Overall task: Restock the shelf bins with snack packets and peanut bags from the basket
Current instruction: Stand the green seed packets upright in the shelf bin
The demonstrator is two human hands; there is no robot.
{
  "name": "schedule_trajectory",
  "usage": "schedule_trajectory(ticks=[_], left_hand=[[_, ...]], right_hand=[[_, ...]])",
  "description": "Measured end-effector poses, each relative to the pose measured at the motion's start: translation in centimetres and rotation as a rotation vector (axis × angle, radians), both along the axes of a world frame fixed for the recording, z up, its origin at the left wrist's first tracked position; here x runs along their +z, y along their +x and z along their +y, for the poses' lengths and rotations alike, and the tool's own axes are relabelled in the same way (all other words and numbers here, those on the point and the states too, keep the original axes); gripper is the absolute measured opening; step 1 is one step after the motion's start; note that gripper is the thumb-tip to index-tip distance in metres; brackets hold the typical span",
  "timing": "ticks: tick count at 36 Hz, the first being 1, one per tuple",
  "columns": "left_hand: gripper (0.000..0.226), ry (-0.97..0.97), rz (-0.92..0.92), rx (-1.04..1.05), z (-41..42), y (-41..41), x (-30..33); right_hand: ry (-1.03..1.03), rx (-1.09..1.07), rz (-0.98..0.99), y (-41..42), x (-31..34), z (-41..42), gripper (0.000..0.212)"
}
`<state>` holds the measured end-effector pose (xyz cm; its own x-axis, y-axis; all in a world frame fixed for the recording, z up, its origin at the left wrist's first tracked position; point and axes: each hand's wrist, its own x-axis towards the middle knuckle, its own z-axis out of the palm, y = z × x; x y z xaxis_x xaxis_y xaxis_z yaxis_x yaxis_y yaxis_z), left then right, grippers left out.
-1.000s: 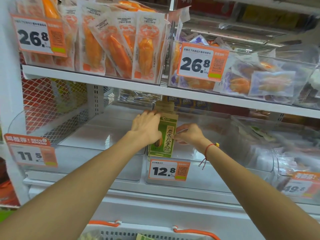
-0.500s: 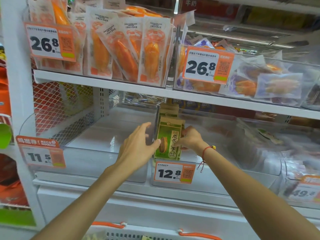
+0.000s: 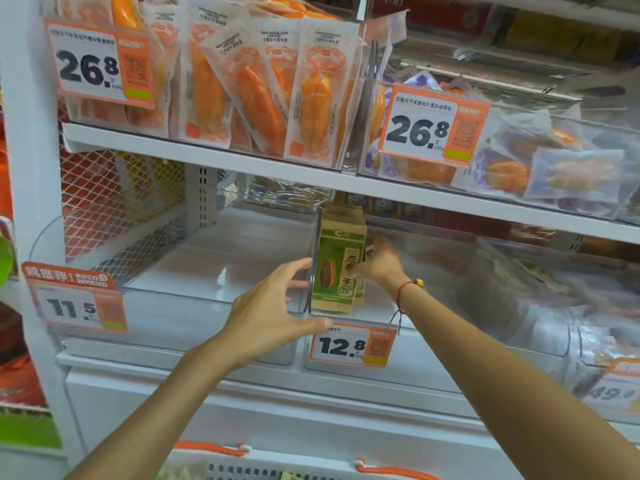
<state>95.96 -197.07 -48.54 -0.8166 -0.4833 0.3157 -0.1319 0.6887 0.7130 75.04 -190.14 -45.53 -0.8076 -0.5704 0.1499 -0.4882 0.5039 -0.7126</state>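
Green and brown seed packets (image 3: 337,268) stand upright at the left end of a clear shelf bin (image 3: 450,362) tagged 12.8. My right hand (image 3: 379,266), slightly blurred, pinches the right edge of the front packet. My left hand (image 3: 273,313) hovers open in front of the divider between this bin and the empty bin (image 3: 207,303) to its left, fingers spread and holding nothing. The white basket (image 3: 263,471) with orange handles shows at the bottom edge, and its contents are mostly out of view.
The shelf above (image 3: 242,159) holds bins of orange dried-fruit packs (image 3: 249,88) and purple-white packs (image 3: 540,164), both tagged 26.8. A bin with clear bags (image 3: 595,296) lies to the right. A white post (image 3: 24,168) and mesh panel (image 3: 114,199) bound the left side.
My left hand has let go of the packet and pulled back toward me, now open. My right hand stays at the packet's right side. The view has shifted slightly left.
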Motion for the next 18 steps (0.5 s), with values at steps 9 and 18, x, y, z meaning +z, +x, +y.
schedule_trajectory(ticks=[9,18], left_hand=[[0.1,0.003,-0.032,-0.034,-0.4,0.1,-0.1],[0.098,-0.005,-0.029,-0.04,-0.4,0.1,-0.1]], right_hand=[[-0.228,-0.064,-0.392,-1.1,-1.6,0.1,0.045],[0.215,0.046,-0.025,-1.4,-1.8,-0.2,0.032]])
